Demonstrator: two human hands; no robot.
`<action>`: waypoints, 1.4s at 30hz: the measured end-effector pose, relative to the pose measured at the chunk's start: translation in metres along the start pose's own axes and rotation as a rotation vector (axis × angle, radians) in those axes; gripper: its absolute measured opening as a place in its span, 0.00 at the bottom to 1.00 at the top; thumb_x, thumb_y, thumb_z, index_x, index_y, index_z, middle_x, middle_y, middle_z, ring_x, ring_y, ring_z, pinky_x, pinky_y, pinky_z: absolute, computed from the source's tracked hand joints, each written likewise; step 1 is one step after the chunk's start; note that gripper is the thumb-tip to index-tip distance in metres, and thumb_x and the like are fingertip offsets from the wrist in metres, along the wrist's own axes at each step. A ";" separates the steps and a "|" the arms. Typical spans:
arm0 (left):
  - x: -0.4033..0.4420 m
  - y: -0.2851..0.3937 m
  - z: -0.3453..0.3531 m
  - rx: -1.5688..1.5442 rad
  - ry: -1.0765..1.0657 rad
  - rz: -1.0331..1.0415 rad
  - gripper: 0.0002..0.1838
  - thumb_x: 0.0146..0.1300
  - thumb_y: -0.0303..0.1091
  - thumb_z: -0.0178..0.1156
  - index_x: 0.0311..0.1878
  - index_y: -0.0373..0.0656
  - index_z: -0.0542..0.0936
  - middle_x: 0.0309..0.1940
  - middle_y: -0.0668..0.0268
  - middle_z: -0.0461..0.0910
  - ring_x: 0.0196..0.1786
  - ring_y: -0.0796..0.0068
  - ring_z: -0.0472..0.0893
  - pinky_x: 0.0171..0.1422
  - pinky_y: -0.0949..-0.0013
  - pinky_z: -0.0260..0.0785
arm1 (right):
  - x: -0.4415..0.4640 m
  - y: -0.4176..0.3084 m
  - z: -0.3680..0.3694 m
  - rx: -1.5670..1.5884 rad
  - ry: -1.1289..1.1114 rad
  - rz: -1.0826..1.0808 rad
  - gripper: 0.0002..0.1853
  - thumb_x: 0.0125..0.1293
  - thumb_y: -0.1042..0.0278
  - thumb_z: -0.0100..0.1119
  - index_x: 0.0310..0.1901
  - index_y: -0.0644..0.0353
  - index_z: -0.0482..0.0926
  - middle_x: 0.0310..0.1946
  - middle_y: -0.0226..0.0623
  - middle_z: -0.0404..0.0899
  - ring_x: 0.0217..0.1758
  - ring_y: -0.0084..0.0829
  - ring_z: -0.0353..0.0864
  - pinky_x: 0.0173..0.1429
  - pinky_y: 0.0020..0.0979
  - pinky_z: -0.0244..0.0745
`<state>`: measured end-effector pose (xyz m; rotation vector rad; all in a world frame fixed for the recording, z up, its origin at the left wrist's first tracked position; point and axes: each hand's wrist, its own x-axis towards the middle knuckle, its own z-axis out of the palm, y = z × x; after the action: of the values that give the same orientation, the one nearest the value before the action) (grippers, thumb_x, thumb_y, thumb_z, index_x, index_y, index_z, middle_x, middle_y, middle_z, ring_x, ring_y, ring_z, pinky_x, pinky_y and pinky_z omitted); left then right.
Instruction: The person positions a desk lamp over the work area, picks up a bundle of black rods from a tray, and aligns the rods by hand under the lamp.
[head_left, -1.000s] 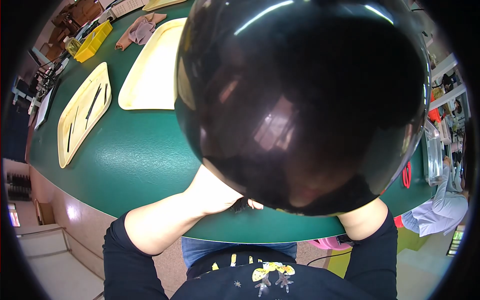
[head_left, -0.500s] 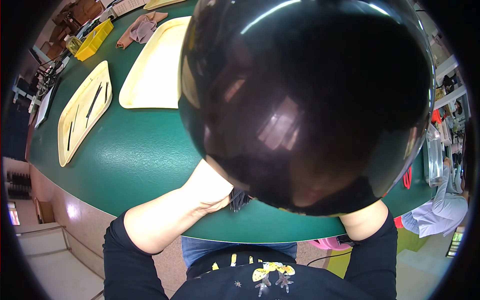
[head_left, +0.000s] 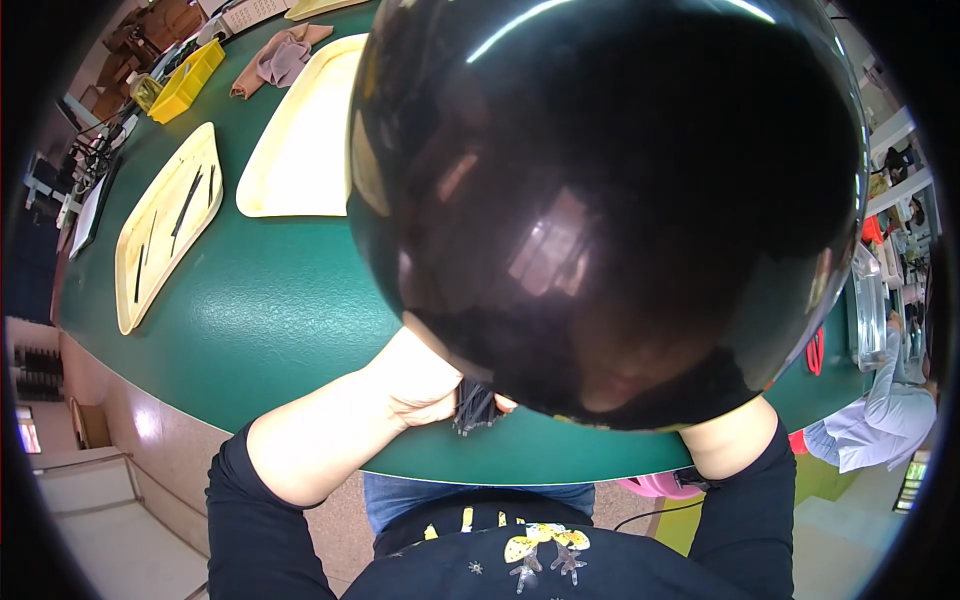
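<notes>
A large glossy black dome (head_left: 620, 200) fills the middle of the view and covers much of my hands. Below its lower left edge shows the heel of my left hand (head_left: 425, 390), closed around a bundle of thin black strips (head_left: 477, 410) near the table's front edge. The bundle's lower ends stick out; its upper part is hidden. A fingertip peeks out on the bundle's right side, but I cannot tell which hand it belongs to. Only my right forearm (head_left: 735, 440) appears, under the dome's lower right edge; the fingers there are hidden.
On the green table (head_left: 280, 290) lie a cream tray (head_left: 170, 230) with several black strips and a bigger pale tray (head_left: 305, 140). Farther back are a cloth (head_left: 285, 60) and a yellow bin (head_left: 190, 80). Red-handled tool (head_left: 815, 350) at right; a person (head_left: 880, 410) beyond.
The black dome has shifted slightly left in view. More of the strip bundle shows beneath it, and a fingertip has come into sight beside the bundle.
</notes>
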<state>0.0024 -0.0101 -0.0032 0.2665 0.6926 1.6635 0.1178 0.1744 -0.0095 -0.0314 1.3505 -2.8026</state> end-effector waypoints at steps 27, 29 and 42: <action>-0.042 0.013 -0.014 0.893 0.103 0.055 0.17 0.55 0.26 0.61 0.47 0.28 0.73 0.34 0.53 0.77 0.40 0.63 0.78 0.48 0.69 0.71 | -0.007 0.005 -0.003 0.084 0.044 0.024 0.34 0.48 0.72 0.68 0.58 0.70 0.67 0.56 0.50 0.71 0.59 0.39 0.72 0.57 0.34 0.74; -0.039 0.014 -0.015 0.970 0.108 0.049 0.19 0.54 0.26 0.62 0.48 0.28 0.72 0.35 0.52 0.77 0.41 0.62 0.78 0.49 0.68 0.71 | -0.009 0.003 -0.007 0.090 0.047 0.025 0.34 0.48 0.72 0.68 0.59 0.70 0.67 0.56 0.50 0.71 0.59 0.39 0.72 0.57 0.34 0.74; -0.010 -0.056 -0.087 -0.050 0.017 0.373 0.18 0.53 0.26 0.62 0.48 0.31 0.73 0.37 0.55 0.78 0.47 0.65 0.79 0.57 0.70 0.69 | -0.001 0.007 -0.008 0.135 0.073 0.033 0.33 0.49 0.70 0.66 0.59 0.69 0.67 0.56 0.49 0.71 0.59 0.38 0.72 0.57 0.34 0.73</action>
<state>0.0040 -0.0414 -0.1019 0.3625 0.6393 2.0367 0.1185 0.1762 -0.0197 0.0969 1.1604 -2.8855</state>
